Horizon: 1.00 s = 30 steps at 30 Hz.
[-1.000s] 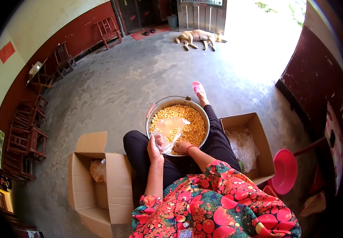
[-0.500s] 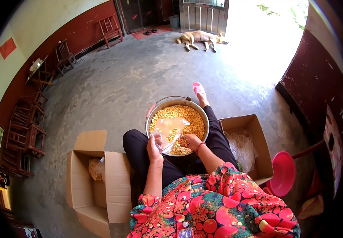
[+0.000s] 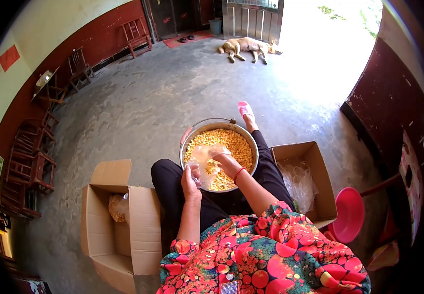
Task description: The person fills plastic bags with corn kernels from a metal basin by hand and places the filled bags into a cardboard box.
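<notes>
A metal bucket (image 3: 256, 161) with a wire handle stands between my knees, filled with yellow corn kernels (image 3: 239, 142). My left hand (image 3: 191, 182) is closed on the edge of a clear plastic bag (image 3: 202, 156), which lies over the kernels at the bucket's near left side. Above the kernels, my right hand (image 3: 227, 162) reaches to the bag's mouth, palm side toward the left. Its fingers are blurred behind the plastic, and I cannot make out whether they hold kernels.
To the left, an open cardboard box (image 3: 145, 230) contains a bag of kernels (image 3: 118, 208). Another box (image 3: 325, 188) on the right holds clear plastic bags (image 3: 297, 186), beside a pink basin (image 3: 349, 215). A dog (image 3: 246, 46) lies near the doorway; wooden chairs (image 3: 136, 36) line the left wall.
My right hand has moved up and left from the near right side of the kernels to the bag's mouth. My left hand keeps its hold on the bag.
</notes>
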Each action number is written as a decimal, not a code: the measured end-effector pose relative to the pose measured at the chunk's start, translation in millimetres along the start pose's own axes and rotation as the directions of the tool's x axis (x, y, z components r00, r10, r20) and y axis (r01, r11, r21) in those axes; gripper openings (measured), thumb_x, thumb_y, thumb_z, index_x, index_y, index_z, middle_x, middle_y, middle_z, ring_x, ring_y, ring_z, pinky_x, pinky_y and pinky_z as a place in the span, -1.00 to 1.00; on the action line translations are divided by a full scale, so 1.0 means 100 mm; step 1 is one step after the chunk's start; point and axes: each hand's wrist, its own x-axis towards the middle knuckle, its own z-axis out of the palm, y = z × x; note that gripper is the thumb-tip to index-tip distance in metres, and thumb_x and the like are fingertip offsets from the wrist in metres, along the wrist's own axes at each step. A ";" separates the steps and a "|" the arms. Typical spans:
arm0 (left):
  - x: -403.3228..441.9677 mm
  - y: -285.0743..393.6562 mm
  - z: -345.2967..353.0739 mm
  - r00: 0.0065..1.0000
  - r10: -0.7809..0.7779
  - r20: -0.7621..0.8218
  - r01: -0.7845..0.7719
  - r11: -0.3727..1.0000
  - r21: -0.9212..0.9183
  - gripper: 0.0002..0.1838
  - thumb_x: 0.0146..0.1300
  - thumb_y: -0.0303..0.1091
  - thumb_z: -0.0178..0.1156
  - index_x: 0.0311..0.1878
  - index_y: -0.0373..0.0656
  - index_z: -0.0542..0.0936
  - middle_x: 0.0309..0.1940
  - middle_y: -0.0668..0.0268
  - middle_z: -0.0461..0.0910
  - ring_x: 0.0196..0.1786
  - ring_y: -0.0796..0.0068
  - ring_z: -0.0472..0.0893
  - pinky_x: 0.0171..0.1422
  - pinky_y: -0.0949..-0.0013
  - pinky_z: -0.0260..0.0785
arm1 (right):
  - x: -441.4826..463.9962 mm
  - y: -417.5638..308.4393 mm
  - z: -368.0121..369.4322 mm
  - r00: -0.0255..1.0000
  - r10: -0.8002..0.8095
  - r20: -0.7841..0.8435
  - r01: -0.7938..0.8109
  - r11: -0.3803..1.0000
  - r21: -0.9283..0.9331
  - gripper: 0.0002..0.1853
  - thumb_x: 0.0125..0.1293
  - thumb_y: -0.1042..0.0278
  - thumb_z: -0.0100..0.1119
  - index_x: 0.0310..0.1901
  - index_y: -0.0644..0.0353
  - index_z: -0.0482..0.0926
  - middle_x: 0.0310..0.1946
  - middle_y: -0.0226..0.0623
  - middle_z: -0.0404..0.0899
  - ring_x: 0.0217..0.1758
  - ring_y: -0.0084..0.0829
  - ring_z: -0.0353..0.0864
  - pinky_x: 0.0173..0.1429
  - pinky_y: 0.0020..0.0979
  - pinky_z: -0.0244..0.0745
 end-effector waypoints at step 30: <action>0.00 -0.01 0.01 1.000 0.010 0.000 -0.010 0.999 0.035 -0.68 0.18 -0.13 -0.12 -0.42 -0.18 0.49 -0.74 0.47 0.31 -0.71 0.73 0.23 -0.70 0.67 0.03 | -0.21 0.37 -0.23 0.964 0.258 0.065 0.091 -0.090 -0.992 -0.50 -0.13 0.00 0.01 -0.18 0.16 0.48 -0.19 -0.07 0.45 -0.07 -0.16 0.40 0.01 -0.32 0.28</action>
